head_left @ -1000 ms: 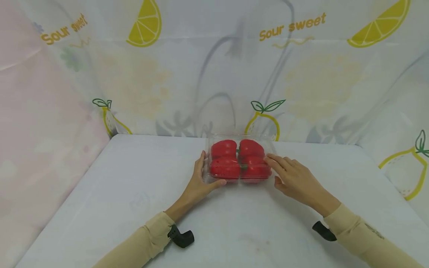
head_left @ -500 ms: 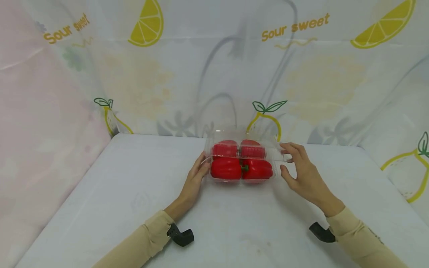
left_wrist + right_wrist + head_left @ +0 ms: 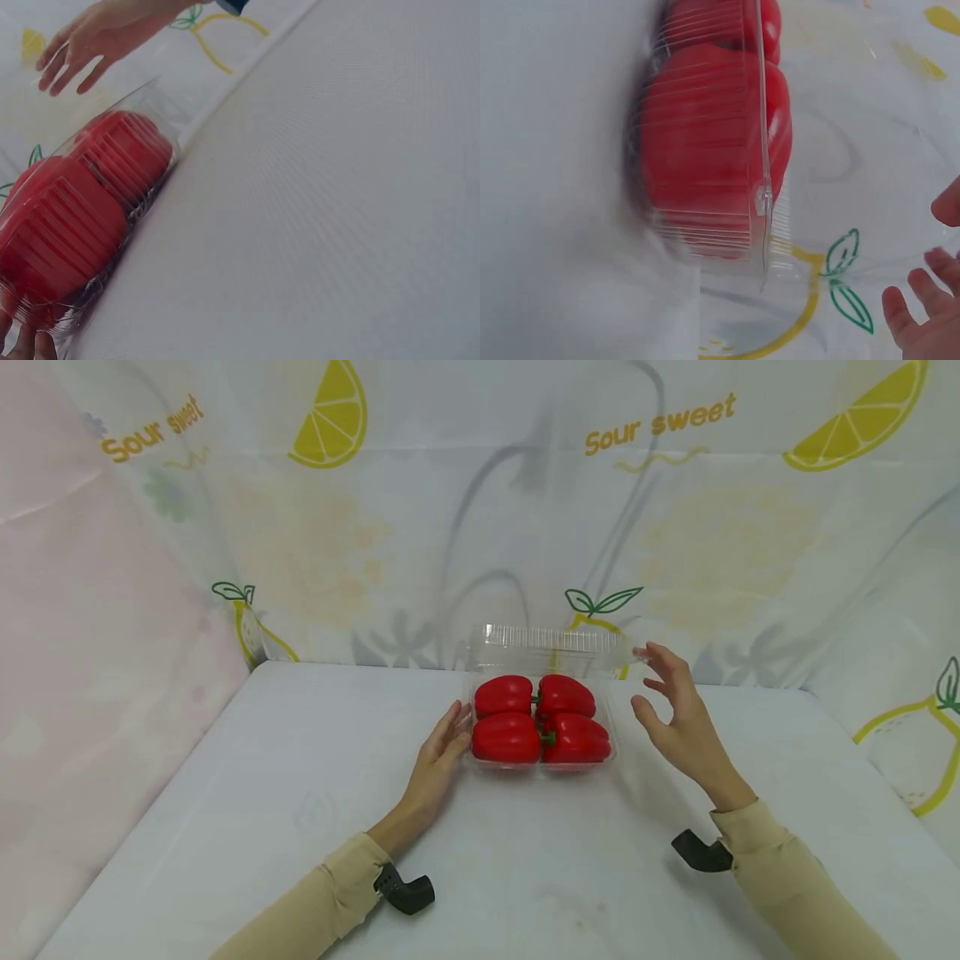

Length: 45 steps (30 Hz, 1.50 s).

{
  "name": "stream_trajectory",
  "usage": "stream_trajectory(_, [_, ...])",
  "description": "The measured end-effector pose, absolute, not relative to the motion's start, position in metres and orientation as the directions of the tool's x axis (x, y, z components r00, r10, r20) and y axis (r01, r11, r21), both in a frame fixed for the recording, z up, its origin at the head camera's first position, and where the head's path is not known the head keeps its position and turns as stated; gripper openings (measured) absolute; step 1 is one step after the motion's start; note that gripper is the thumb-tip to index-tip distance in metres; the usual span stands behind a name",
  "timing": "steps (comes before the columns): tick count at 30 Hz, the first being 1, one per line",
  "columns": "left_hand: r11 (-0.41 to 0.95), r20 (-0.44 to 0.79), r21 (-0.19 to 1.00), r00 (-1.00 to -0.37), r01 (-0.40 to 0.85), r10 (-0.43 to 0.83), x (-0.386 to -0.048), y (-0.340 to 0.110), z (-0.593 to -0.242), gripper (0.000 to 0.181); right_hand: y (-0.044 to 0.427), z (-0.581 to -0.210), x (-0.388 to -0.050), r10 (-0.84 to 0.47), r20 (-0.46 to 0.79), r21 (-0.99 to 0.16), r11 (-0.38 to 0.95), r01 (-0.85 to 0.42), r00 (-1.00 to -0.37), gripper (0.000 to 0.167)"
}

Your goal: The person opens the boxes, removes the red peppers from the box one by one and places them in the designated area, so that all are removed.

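A clear plastic clamshell container [image 3: 542, 767] holds several red bell peppers [image 3: 506, 739] with green stems. Its see-through lid [image 3: 555, 649] is raised at the back. My left hand [image 3: 432, 768] rests against the container's left side, with fingertips [image 3: 24, 343] touching the ribbed wall in the left wrist view. My right hand [image 3: 684, 722] is lifted beside the lid's right edge, fingers spread and thumb apart. One fingertip is at the lid's corner; whether it touches is hard to tell. The right wrist view shows that hand [image 3: 930, 315] apart from the container wall.
The container stands near the back of a white table [image 3: 525, 877]. A cloth backdrop [image 3: 420, 527] with lemon prints hangs right behind the table's back edge. Each beige sleeve carries a black wrist device, such as the left one [image 3: 405, 891].
The lid has swung up and back from over the peppers. My right hand has moved from the container's front right, up and away. My left thumb has shifted from the front edge to the left side.
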<state>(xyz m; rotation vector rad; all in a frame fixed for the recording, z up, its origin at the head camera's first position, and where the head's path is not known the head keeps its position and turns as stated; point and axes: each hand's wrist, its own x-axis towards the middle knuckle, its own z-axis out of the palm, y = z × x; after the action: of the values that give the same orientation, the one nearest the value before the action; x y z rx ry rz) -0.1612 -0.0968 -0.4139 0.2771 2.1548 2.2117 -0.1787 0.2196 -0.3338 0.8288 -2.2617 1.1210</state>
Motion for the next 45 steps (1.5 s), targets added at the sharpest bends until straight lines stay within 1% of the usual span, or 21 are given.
stream_trajectory(5, [-0.049, 0.106, 0.994, -0.982, 0.099, 0.158, -0.161, -0.098, -0.414, 0.056, 0.218, -0.33, -0.189, -0.304, 0.576, -0.637, 0.415, -0.65, -0.759, 0.076])
stream_trajectory(9, [-0.048, 0.108, 0.994, -0.981, 0.102, 0.158, -0.163, -0.098, -0.414, 0.055, 0.218, -0.328, -0.199, -0.31, 0.501, -0.7, 0.403, -0.589, -0.808, 0.071])
stream_trajectory(14, [-0.029, 0.117, 0.993, -0.982, 0.114, 0.148, -0.164, -0.097, -0.415, 0.054, 0.218, -0.323, -0.211, -0.298, 0.351, -0.81, 0.379, -0.448, -0.887, 0.072])
stream_trajectory(17, [-0.025, 0.122, 0.992, -0.983, 0.12, 0.137, -0.163, -0.097, -0.414, 0.053, 0.217, -0.322, -0.218, -0.303, 0.265, -0.848, 0.378, -0.371, -0.915, 0.074])
stream_trajectory(23, [-0.013, 0.121, 0.993, -0.985, 0.12, 0.126, -0.163, -0.098, -0.414, 0.053, 0.216, -0.325, -0.232, -0.324, 0.156, -0.864, 0.412, -0.287, -0.933, 0.076])
stream_trajectory(28, [-0.015, 0.118, 0.993, -0.984, 0.117, 0.133, -0.162, -0.098, -0.414, 0.053, 0.216, -0.331, -0.239, -0.318, 0.097, -0.881, 0.413, -0.23, -0.943, 0.076])
stream_trajectory(37, [-0.016, 0.118, 0.993, -0.985, 0.117, 0.126, -0.163, -0.098, -0.417, 0.052, 0.214, -0.338, -0.246, -0.305, 0.068, -0.9, 0.392, -0.19, -0.95, 0.082])
stream_trajectory(45, [-0.042, 0.13, 0.991, -0.984, 0.126, 0.121, -0.162, -0.097, -0.416, 0.053, 0.213, -0.338, -0.25, -0.318, 0.049, -0.901, 0.395, -0.179, -0.947, 0.079])
